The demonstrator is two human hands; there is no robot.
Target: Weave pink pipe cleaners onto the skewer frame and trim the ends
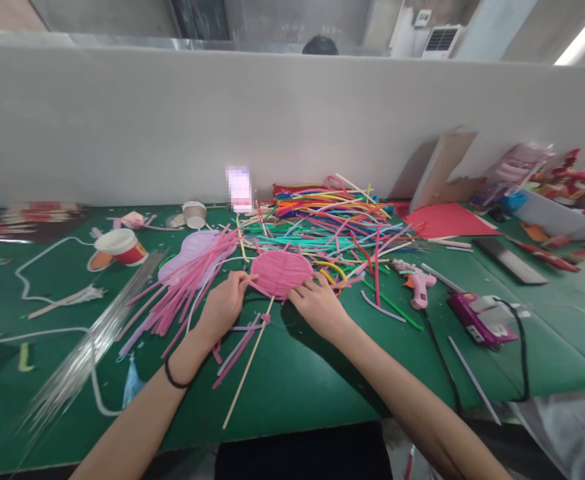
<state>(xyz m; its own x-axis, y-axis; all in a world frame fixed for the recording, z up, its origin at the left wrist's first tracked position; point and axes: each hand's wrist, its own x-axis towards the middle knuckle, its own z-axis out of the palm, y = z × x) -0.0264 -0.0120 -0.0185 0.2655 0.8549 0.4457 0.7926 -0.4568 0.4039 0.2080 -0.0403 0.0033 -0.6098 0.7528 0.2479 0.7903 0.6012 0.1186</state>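
Note:
Between my two hands is a pink fan shape made of pipe cleaners [279, 272], with a thin wooden stick [248, 373] running down from its lower edge toward me. A small pink knot [265, 319] sits on the stick. My left hand [226, 300] pinches the fan's left edge between thumb and finger. At the lower right edge, my right hand [317, 303] has its fingers bent over the fan and grips it. Just left lie loose pink pipe cleaners [172, 307], partly across a lilac pipe-cleaner shape [192, 253].
Behind the fan is a heap of coloured pipe cleaners [332, 207]. A pink glue gun [419, 283] and a purple power strip [482, 320] lie to the right. Left are a paper cup [122, 247], clear thin rods [92, 340] and a white cable [92, 373]. A lit phone [239, 190] leans at the back.

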